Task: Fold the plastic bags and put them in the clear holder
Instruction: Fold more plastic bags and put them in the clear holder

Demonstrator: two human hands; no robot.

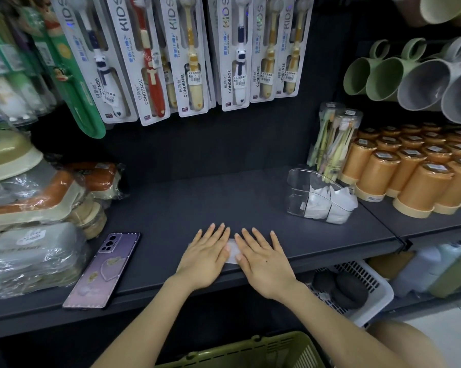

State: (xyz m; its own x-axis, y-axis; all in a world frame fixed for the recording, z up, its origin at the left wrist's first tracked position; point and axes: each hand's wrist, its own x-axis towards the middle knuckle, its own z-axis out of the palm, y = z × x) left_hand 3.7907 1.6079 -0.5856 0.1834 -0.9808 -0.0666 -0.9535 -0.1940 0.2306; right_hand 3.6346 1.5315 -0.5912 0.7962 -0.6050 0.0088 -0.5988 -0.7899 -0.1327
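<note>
Two hands, left hand [207,254] and right hand [261,257], press flat with straight fingers on a white plastic bag [232,251] at the shelf [187,208] edge; the clear holder [307,193] stands further back, nearer the right hand.

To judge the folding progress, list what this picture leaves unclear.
All in the head view:
1. Plastic bag: the left hand and right hand lie flat over it; only a white strip shows, so its folds are hidden.
2. Folded bags in the clear holder: they overlap, so their count is unclear.
3. Green basket: cut off by the bottom edge; contents unseen.
</note>
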